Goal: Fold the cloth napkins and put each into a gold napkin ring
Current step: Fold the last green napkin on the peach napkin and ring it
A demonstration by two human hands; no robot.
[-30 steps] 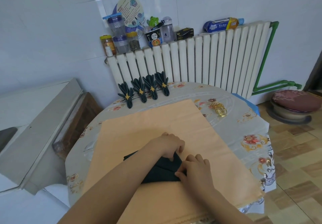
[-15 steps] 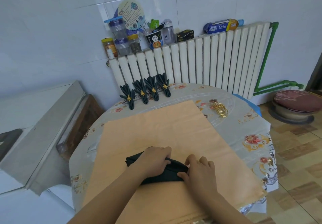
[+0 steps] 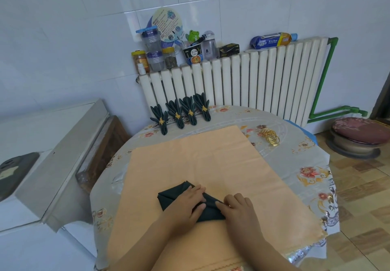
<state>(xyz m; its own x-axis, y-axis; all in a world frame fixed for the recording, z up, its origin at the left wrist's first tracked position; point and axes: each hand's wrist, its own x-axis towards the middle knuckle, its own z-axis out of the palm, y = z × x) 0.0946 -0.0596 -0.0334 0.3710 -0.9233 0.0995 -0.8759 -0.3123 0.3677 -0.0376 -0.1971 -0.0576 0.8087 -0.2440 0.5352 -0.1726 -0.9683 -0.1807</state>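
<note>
Pressing our left hand flat, fingers straight, on the dark green folded cloth napkin at lower centre anchors it while our right hand fingers pinch its corner to crease.

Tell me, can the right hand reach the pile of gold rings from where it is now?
Probably yes. The right hand rests at the dark napkin, and only bare peach cloth and tablecloth lie between it and the gold rings at the far right; it must first let go.

Round floral-clothed table under orange cloth, gold rings, ringed napkins.
</note>
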